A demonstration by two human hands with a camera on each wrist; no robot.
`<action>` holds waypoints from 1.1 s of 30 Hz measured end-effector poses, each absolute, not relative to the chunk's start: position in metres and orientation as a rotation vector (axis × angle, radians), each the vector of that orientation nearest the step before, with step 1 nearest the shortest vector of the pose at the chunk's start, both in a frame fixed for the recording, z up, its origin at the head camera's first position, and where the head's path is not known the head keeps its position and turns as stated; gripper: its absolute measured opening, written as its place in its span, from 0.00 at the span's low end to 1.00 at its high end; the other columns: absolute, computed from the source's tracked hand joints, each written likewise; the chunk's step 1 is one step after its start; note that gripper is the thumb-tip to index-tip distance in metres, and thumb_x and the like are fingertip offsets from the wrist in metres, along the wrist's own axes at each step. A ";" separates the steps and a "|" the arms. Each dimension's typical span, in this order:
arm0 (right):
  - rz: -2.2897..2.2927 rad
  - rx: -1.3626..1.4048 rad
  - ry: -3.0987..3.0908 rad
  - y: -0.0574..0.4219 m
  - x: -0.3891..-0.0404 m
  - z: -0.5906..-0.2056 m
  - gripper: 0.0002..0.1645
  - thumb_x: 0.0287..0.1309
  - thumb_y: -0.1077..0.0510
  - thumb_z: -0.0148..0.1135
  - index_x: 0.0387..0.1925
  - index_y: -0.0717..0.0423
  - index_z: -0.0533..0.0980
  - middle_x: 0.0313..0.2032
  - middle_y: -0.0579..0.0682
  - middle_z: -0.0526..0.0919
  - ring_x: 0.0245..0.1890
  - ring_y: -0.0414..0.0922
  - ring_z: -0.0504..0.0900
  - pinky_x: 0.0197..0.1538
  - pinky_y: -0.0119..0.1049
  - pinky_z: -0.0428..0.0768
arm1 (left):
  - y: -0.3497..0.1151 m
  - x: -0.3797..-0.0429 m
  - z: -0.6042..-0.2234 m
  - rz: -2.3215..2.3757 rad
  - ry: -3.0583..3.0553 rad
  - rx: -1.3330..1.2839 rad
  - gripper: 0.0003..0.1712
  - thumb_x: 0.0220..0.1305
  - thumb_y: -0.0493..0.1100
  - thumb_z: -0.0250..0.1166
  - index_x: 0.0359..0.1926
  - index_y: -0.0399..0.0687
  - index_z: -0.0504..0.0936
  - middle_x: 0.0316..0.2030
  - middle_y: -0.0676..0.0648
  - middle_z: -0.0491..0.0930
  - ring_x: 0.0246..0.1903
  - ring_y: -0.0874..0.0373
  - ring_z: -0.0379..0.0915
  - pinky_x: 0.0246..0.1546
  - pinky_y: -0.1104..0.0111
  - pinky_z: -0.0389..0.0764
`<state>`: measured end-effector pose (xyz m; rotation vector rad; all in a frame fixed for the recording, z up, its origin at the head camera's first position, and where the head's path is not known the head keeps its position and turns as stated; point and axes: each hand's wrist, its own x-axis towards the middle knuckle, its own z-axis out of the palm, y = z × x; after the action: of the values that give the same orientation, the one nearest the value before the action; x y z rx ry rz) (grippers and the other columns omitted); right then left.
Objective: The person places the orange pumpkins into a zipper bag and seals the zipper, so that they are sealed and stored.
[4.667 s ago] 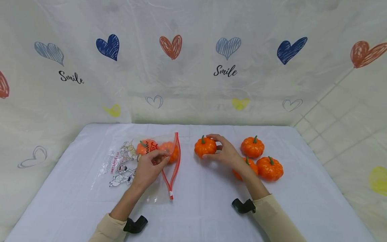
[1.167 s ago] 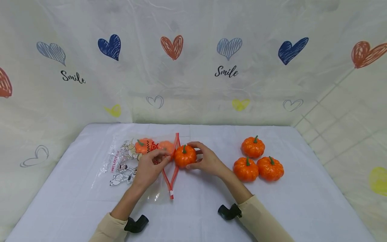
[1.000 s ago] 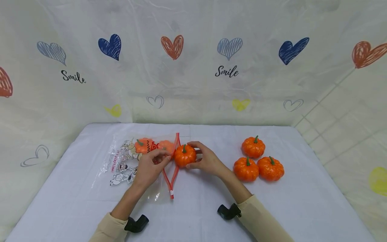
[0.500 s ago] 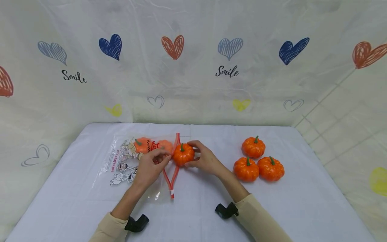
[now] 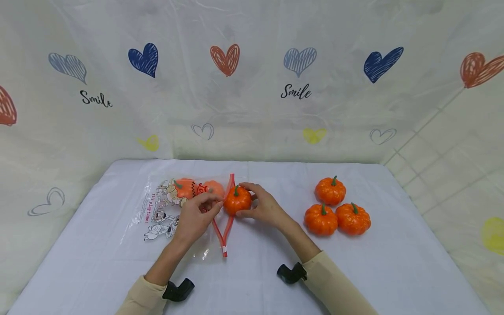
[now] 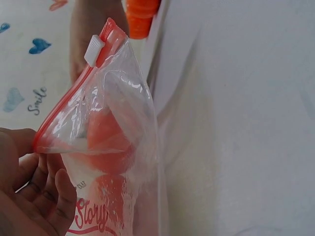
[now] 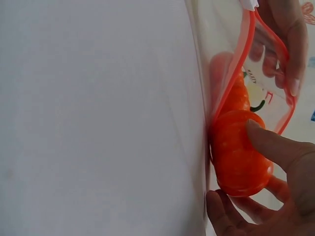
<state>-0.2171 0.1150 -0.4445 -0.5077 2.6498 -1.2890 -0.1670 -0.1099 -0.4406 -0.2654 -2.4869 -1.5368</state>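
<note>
A clear zip bag [image 5: 204,251] with a red zip edge and printed cartoon figures lies on the left half of the table. My left hand [image 5: 197,216] pinches the upper lip of its mouth, holding it apart, as the left wrist view shows. Two orange toy pumpkins [image 5: 185,187] lie inside, seen through the plastic. My right hand [image 5: 265,208] grips another orange pumpkin [image 5: 237,201] with a green stem, thumb on the near side and fingers on the far side. In the right wrist view this pumpkin [image 7: 238,157] is right at the bag's mouth.
Three more orange pumpkins [image 5: 330,191] sit in a cluster on the right part of the white-covered table [image 5: 393,271]. A white slider [image 6: 94,50] sits at one end of the zip. Behind the table hangs a curtain [image 5: 256,109] printed with hearts.
My right hand has brought the gripped pumpkin leftward to the bag's mouth, moving slightly further left in the last second. The pumpkins inside have shifted a little left. My left hand stays in place.
</note>
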 end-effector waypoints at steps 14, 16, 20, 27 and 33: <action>-1.250 -0.562 2.569 0.126 -0.219 -0.443 0.49 0.52 0.53 0.81 0.74 0.41 0.69 0.63 0.54 0.77 0.44 0.48 0.82 0.46 0.38 0.87 | -0.110 -0.167 -0.442 -1.538 -2.495 -0.278 0.07 0.69 0.43 0.71 0.47 0.52 0.89 0.33 0.49 0.81 0.36 0.55 0.74 0.36 0.77 0.77; -1.273 -0.576 2.527 0.128 -0.219 -0.442 0.49 0.54 0.55 0.80 0.75 0.42 0.68 0.67 0.55 0.75 0.44 0.48 0.83 0.47 0.39 0.87 | -0.110 -0.167 -0.442 -1.536 -2.494 -0.277 0.07 0.68 0.43 0.71 0.46 0.52 0.89 0.33 0.49 0.81 0.36 0.55 0.74 0.36 0.77 0.77; -1.297 -0.604 2.487 0.130 -0.221 -0.443 0.47 0.56 0.57 0.78 0.75 0.44 0.68 0.70 0.55 0.74 0.42 0.46 0.83 0.49 0.40 0.87 | -0.110 -0.167 -0.442 -1.537 -2.498 -0.265 0.07 0.68 0.43 0.71 0.46 0.52 0.89 0.33 0.49 0.81 0.36 0.54 0.74 0.36 0.77 0.77; -1.345 -0.566 2.500 0.128 -0.223 -0.445 0.45 0.56 0.59 0.78 0.73 0.43 0.69 0.66 0.56 0.77 0.41 0.45 0.84 0.50 0.38 0.87 | -0.110 -0.168 -0.443 -1.539 -2.493 -0.265 0.06 0.68 0.42 0.71 0.45 0.53 0.89 0.32 0.49 0.81 0.36 0.54 0.74 0.35 0.76 0.77; -1.386 -0.484 2.522 0.123 -0.221 -0.446 0.44 0.54 0.58 0.80 0.71 0.40 0.70 0.65 0.55 0.77 0.42 0.46 0.84 0.47 0.39 0.88 | -0.110 -0.168 -0.442 -1.534 -2.480 -0.288 0.06 0.68 0.41 0.71 0.45 0.52 0.89 0.32 0.49 0.81 0.35 0.55 0.75 0.35 0.76 0.78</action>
<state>-0.2207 0.1230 -0.4462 -0.4844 2.5221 -1.3859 -0.1677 -0.1099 -0.4424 -0.2878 -2.4795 -1.5340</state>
